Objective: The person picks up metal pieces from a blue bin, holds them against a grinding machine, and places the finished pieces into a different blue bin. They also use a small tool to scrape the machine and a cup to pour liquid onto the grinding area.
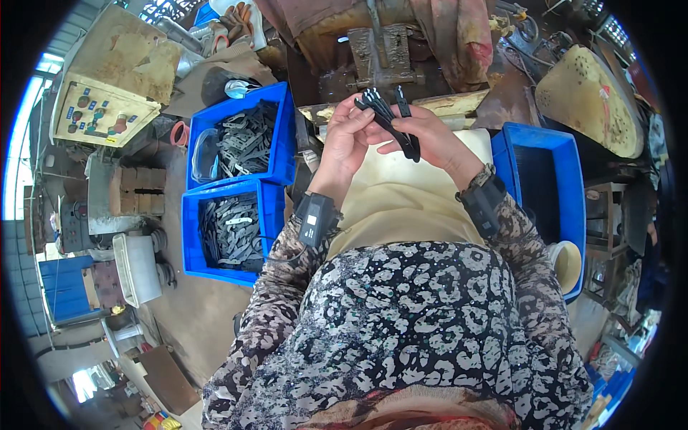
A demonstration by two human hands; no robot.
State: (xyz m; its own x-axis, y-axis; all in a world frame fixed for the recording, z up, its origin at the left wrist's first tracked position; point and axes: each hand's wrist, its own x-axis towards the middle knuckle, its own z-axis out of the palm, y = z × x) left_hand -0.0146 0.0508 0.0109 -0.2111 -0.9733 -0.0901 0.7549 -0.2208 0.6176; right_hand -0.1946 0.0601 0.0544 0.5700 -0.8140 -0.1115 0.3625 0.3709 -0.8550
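Both my hands are raised above my lap, in front of a wet, rusty machine (pixel 390 57). My left hand (pixel 347 136) is closed around a small fanned bunch of dark, narrow flat metal pieces (pixel 383 111). One similar dark metal piece (pixel 403 102) stands upright between the fingers of my right hand (pixel 433 140). The lower ends of the bunch reach down past the right fingers, close against them. Exactly how each finger meets the pieces is partly hidden.
At my left, an upper blue crate (pixel 284 140) and a lower blue crate (pixel 274 204) hold many grey metal pieces. Another blue crate (pixel 507 161) stands at my right, beside a cream-coloured container (pixel 566 266). A control box with buttons (pixel 107 111) is at the far left.
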